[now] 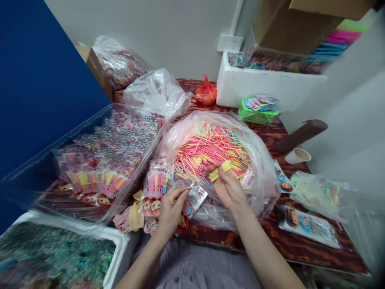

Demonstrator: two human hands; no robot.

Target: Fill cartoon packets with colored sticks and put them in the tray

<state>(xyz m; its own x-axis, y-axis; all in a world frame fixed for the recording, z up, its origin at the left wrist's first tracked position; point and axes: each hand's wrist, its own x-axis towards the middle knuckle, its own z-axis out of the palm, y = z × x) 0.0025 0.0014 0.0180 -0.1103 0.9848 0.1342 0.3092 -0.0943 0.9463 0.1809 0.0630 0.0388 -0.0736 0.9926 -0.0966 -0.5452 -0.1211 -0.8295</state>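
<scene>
My right hand (231, 192) holds a small bundle of yellow sticks (220, 170) between thumb and fingers, above the near side of a large clear plastic bag (261, 160). Loose pink, yellow, green and blue sticks (207, 146) fill that bag. My left hand (171, 206) is closed, its fingertips pinching the edge of a small silvery printed packet (197, 196). Just left of it lie filled packets (157, 182) with pink sticks showing and cartoon heads printed on them. Part of the silvery packet is hidden behind my left fingers.
A clear tub (120, 204) of filled packets stands left, above a white foam box (118, 249). At the back are a red bag (206, 93), a green basket (255, 116) and a foam box (270, 86). A paper cup (297, 155) and a flat printed packet (309, 226) lie right.
</scene>
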